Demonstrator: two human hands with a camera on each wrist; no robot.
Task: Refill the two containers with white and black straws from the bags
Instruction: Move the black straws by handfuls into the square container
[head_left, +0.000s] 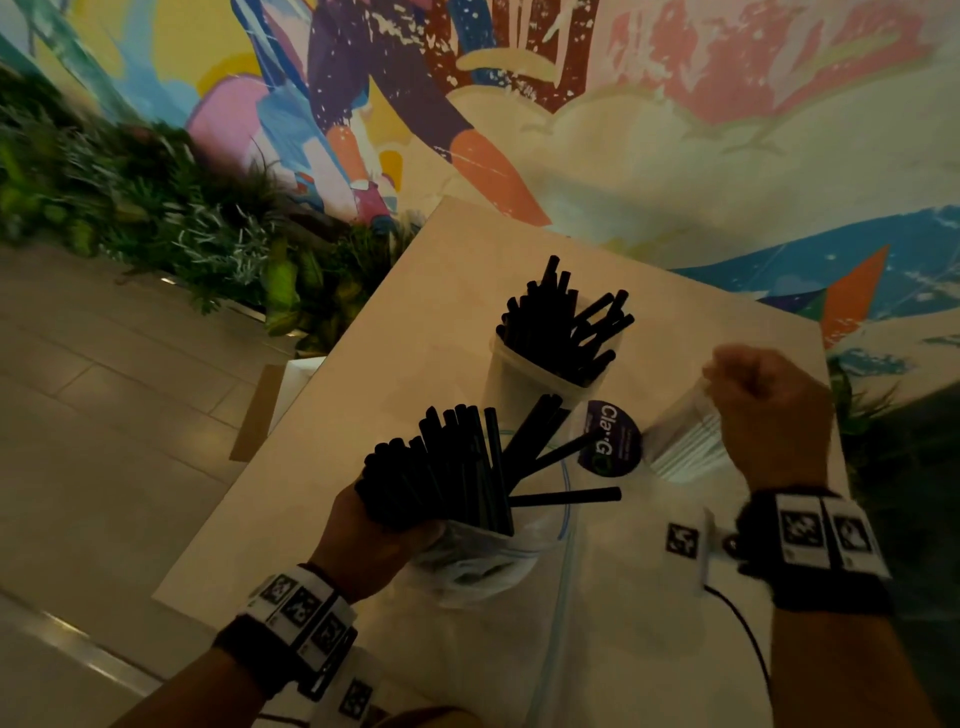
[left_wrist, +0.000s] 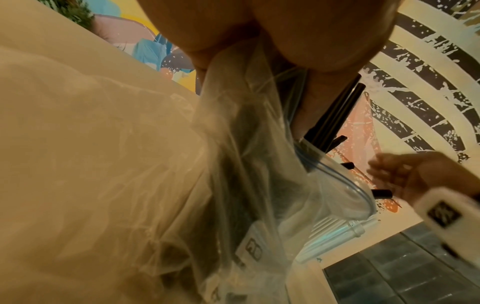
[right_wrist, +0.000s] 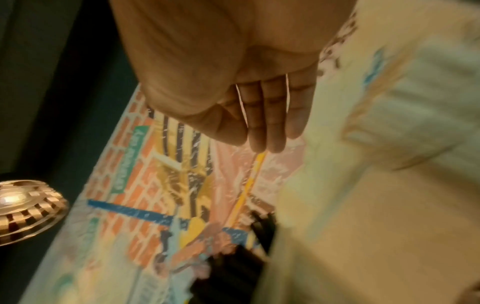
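Wrapped round a thick bundle of black straws (head_left: 441, 467), the left hand (head_left: 363, 540) has its grip clamped on them through the neck of a clear zip bag (head_left: 478, 561) at lower centre of the head view. These straws are matt black, fanned out upward from the fist, and a few have slipped sideways toward the right, one lying almost level. From the left wrist view the bag (left_wrist: 246, 154) hangs crumpled below the palm, its blue zip edge showing.

Above the bundle, at centre of the head view, a pale container (head_left: 524, 379) stands on the worktop (head_left: 426, 312), already bristling with black straws. Just right of the bundle lies a second clear bag holding white straws (head_left: 685, 447), with a dark round label (head_left: 610, 439) beside it.

Over that bag the right hand (head_left: 769, 415) hovers, blurred in the head view; the right wrist view shows its fingers (right_wrist: 270, 115) straight and together, holding nothing.
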